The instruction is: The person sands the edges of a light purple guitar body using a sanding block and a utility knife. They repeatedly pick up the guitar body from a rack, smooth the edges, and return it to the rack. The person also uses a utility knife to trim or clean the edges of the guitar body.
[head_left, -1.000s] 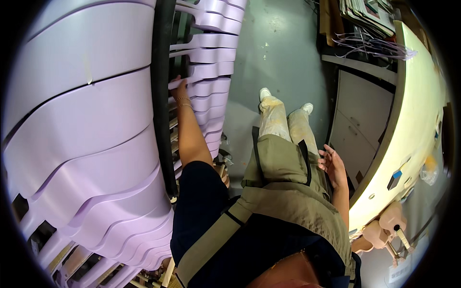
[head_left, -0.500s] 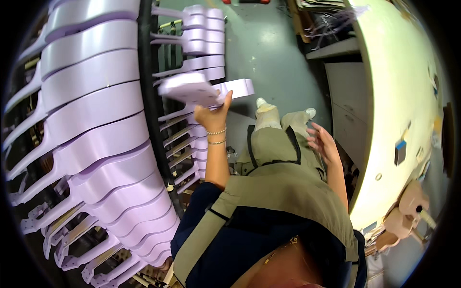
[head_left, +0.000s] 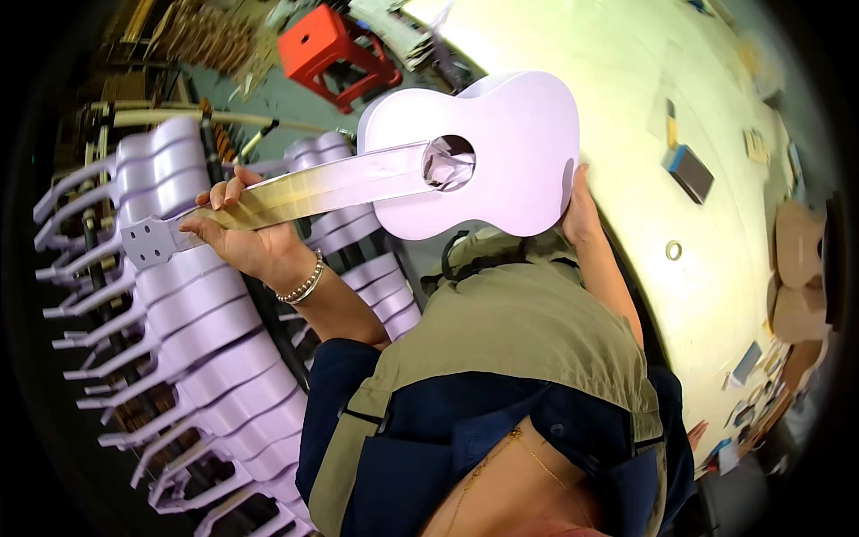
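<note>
A pale lilac ukulele [head_left: 528, 134] is held level in front of me, its soundhole side up and its neck pointing left. My left hand [head_left: 250, 243] is closed round the neck near the headstock [head_left: 148, 243], which has small holes in it. A strip of masking tape [head_left: 313, 190] covers the fretboard. Crumpled material shows inside the soundhole [head_left: 447, 164]. My right hand [head_left: 582, 213] grips the rounded lower end of the body, its fingers partly hidden behind the edge.
Lilac ukuleles [head_left: 215, 331] hang in rows on a rack at the left. On the right is a pale worktable [head_left: 626, 116] with a dark block [head_left: 691, 174] and a tape roll [head_left: 674, 251]. A red stool [head_left: 327, 49] stands beyond. Unpainted instrument bodies [head_left: 796, 268] lie far right.
My left hand has brought the ukulele from beside the rack to in front of me, and its top now faces up. My right hand, empty before, has taken hold of the body. My view has turned right.
</note>
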{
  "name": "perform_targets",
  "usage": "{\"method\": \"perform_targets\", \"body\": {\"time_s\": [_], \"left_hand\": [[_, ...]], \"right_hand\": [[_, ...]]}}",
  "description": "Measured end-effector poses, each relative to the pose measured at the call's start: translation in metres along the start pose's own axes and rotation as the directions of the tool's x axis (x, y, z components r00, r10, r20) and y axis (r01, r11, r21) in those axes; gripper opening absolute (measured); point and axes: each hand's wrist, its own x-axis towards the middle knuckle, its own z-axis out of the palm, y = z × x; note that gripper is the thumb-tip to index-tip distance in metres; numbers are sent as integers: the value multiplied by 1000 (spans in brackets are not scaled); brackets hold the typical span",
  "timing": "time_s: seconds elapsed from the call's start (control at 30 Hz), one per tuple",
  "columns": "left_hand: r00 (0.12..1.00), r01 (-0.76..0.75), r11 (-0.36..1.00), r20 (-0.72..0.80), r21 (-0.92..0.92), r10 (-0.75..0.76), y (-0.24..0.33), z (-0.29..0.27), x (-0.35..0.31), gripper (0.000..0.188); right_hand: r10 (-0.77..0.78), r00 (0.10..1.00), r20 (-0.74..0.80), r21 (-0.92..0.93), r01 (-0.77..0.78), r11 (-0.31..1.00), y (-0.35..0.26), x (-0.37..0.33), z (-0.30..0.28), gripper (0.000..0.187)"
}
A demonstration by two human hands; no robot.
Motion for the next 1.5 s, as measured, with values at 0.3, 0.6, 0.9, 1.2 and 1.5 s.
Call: {"method": "perform_targets", "body": {"time_s": [0.3,0.6,0.9,1.2,1.5], "left_hand": [[938,95,973,308,212,-159,-144,85,-50,39],[885,337,898,230,281,-404,-224,78,-22,35],[825,316,813,281,490,-490,-245,98,23,46],[761,338,828,388,447,-520,-251,110,25,47],[713,279,843,489,461,-503,-249,126,5,52]], "right_hand": [[-98,965,-242,323,175,930,-37,-3,-75,76],[-304,880,-365,347,431,833,-74,-13,-55,80],[-283,865,-415,279,417,865,-84,-7,-30,85],[-249,804,-540,324,471,820,-81,7,-28,86],[-238,757,-608,335,517,788,-71,8,-43,85]]}}
